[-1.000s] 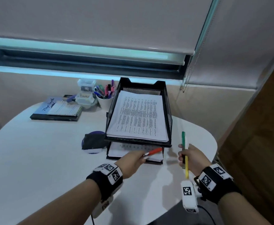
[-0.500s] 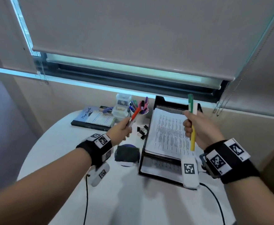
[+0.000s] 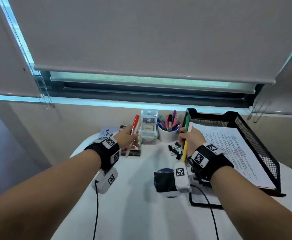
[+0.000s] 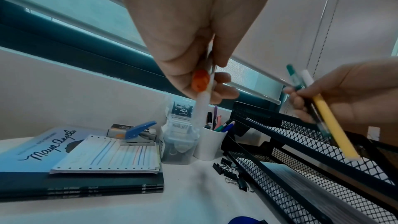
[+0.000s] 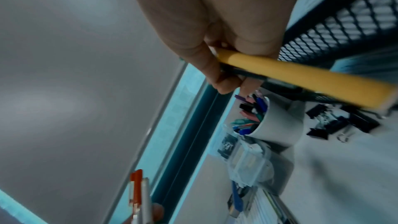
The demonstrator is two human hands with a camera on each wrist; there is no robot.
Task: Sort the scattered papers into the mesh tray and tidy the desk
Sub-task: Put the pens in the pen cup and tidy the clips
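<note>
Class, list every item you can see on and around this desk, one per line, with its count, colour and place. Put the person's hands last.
Mesh tray: one, black, two tiers, desk's right side.
Printed papers: a stack, white, in the top tier.
Pen cup: one, white, full of coloured pens, left of the tray.
Clear boxes: stacked, count unclear, left of the cup.
Binder clips: several, black, loose in front of the cup.
Books: dark stack, far left, lined pad on top.
Hole punch: one, blue, behind the pad.
Dark pouch: one, near desk centre.
Window blind: grey, above.
Left hand: grips a red-capped pen and a white pen.
Right hand: grips a green pen and a yellow pen.
</note>
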